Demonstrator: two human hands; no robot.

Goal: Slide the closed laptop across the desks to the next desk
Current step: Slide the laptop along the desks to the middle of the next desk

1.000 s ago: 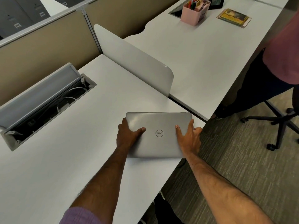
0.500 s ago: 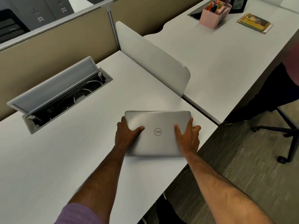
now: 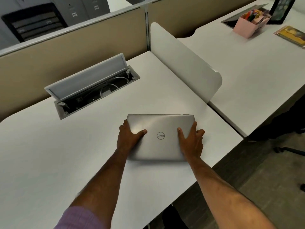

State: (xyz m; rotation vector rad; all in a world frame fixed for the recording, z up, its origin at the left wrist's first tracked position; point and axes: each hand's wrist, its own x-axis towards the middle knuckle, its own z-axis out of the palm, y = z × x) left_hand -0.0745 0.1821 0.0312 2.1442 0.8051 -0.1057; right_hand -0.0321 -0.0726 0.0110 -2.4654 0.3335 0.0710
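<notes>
A closed silver laptop (image 3: 160, 129) with a round logo lies flat on the near white desk (image 3: 66, 154), near its right end. My left hand (image 3: 129, 138) grips the laptop's left edge, thumb on the lid. Gripping the right edge is my right hand (image 3: 191, 141), its thumb also on top and its fingers curled around the side. The neighbouring white desk (image 3: 247, 71) lies to the right, past a narrow seam.
A low white divider panel (image 3: 184, 61) stands between the two desks at the back. An open cable tray (image 3: 92, 90) is sunk into the near desk. On the far desk sit a pink pen holder (image 3: 247, 28), a yellow booklet (image 3: 292, 35) and a dark frame (image 3: 280, 9). Carpet floor at right.
The laptop, held by both hands, now lies further left from the desk's right corner and the seam. The view has swung left; the person in pink has left the frame.
</notes>
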